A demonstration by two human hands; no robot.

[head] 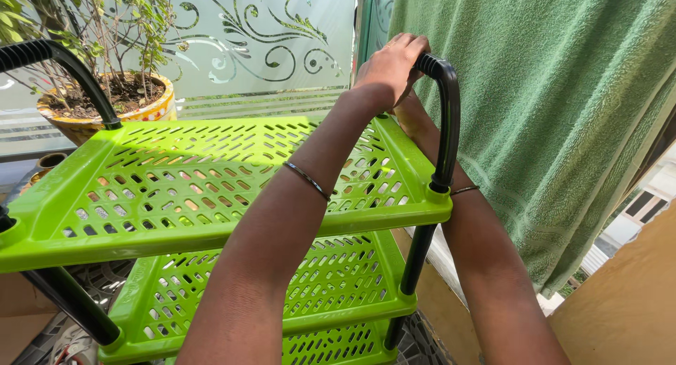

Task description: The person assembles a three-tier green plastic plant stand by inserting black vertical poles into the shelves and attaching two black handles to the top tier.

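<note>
Left hand (pixel 389 68) sits top centre of frame, grip clamped over the top bend of the black curved handle (pixel 446 118) on the right end of a green plastic rack (pixel 211 189). Right hand is hidden behind the left hand and the handle, only its forearm (pixel 486 266) with a thin wrist band shows, running up from lower right; cannot tell whether its grip is closed or apart. Left wrist carries a thin dark bangle (pixel 308 178). The rack fills centre and left of frame, slotted top shelf, second shelf (pixel 338 280) below it, a third tier edge at bottom centre, black tube legs (pixel 414 259) joining them. A second black handle (pixel 63 66) arcs at upper left. Potted plant (pixel 113 90) stands behind the rack at upper left, against a frosted glass panel (pixel 267 41) with swirl pattern. Green towel (pixel 556 111) hangs at right, just beside the handle.
</note>
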